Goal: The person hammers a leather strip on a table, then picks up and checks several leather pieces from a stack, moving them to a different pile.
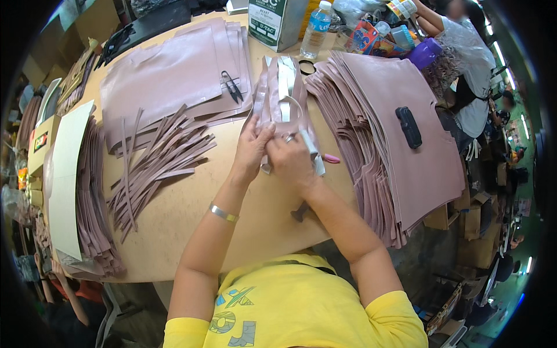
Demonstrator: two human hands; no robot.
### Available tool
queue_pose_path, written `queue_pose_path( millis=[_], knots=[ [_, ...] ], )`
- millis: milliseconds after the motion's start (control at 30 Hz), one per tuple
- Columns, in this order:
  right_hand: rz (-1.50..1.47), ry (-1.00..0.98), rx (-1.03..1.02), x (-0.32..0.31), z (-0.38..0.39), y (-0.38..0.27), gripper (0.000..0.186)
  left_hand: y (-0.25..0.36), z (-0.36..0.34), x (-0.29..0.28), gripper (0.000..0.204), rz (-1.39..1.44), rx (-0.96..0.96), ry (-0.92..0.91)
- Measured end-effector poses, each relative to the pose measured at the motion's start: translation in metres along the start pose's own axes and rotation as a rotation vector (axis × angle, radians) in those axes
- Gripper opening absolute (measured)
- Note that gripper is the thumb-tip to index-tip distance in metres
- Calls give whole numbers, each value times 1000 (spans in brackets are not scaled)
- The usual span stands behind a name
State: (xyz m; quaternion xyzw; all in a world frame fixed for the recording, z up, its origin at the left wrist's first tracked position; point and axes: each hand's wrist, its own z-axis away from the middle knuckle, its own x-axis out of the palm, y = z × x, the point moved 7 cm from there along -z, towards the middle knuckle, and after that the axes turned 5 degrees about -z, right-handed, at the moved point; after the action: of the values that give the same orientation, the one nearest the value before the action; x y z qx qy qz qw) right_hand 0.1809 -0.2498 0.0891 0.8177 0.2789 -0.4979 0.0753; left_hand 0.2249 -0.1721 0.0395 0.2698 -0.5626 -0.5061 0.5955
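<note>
At the middle of the table, a mauve leather-like piece [265, 95] with white strips [285, 84] lies lengthwise away from me. My left hand [253, 148] has its fingers closed on the near left edge of this piece. Close beside it, my right hand [290, 159] is curled over the near end, with a ring on one finger. A pale folded flap [308, 144] sticks out past the right hand's knuckles. What lies between the fingertips is partly hidden. A pink pen-like item [331, 158] sits right of that hand.
Loose mauve strips [159, 156] lie left, below flat sheets [162, 69] bearing thread snips [232, 87]. A tall stack of mauve panels [389, 116] stands right, a black object [408, 127] on top. Behind are a water bottle [316, 32] and a metal can [275, 23]. Other people work nearby.
</note>
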Motion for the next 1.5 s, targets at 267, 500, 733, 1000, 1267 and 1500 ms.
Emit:
queue_pose_path(
  millis=[267,500,733,1000,1267,1500],
  knots=[
    [-585,274,421,-30,24,18,26,10,20,-13,29,330,135,67],
    [-1491,198,777,-18,12,14,25,13,45,-9,25,99,279,58],
    [-1082,-5,534,-10,10,-15,28,27,53,-14,17,569,293,-116],
    [-1176,-34,715,2,15,-7,22,20,78,-36,30,-71,221,53],
    [-1336,163,755,-2,8,-7,11,20,81,-27,37,-139,151,17],
    [-1872,898,961,-37,-2,110,7,63,117,-96,38,250,402,33]
  ],
)
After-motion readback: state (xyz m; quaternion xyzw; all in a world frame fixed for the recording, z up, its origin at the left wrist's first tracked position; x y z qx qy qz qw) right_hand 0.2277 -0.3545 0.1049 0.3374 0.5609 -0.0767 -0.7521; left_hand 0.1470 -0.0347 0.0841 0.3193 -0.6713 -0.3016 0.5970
